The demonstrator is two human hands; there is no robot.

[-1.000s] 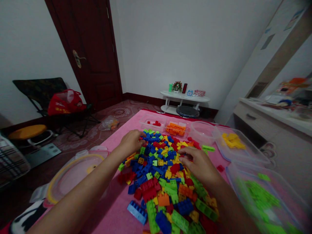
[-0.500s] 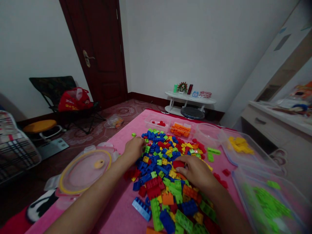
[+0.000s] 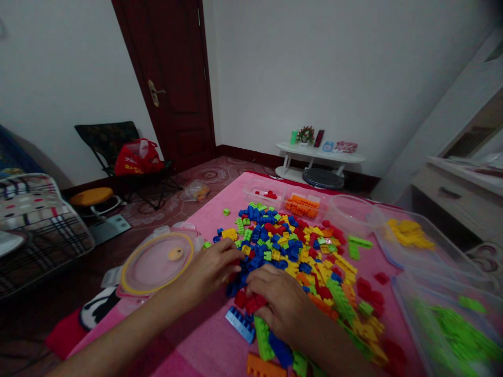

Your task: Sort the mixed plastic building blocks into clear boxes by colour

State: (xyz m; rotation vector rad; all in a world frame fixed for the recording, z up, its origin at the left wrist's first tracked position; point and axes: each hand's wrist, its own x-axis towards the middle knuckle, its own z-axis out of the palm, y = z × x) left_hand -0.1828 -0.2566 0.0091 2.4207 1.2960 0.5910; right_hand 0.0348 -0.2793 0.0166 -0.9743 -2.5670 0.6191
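Observation:
A big heap of plastic building bricks [image 3: 293,251] in blue, green, yellow, red and orange lies on the pink cloth [image 3: 204,335]. My right hand [image 3: 279,298] is closed over the heap's near left part, thumb and fingers around a red brick [image 3: 254,303]. At the heap's left edge, my left hand [image 3: 218,266] has its fingers curled down among the bricks; something red shows beneath them, but what they hold is hidden. Near my right hand lie a light blue brick [image 3: 240,324] and a long green brick [image 3: 262,337].
Clear boxes stand along the far and right sides: one with red pieces [image 3: 266,194], one with orange bricks [image 3: 302,205], one with yellow bricks [image 3: 411,234], one with green bricks [image 3: 463,327]. A round yellow-rimmed lid [image 3: 157,262] lies at the left.
My right hand has moved left and nearer to me, from a rounded red piece to the red brick. My left hand has come down toward it. The view has turned slightly left.

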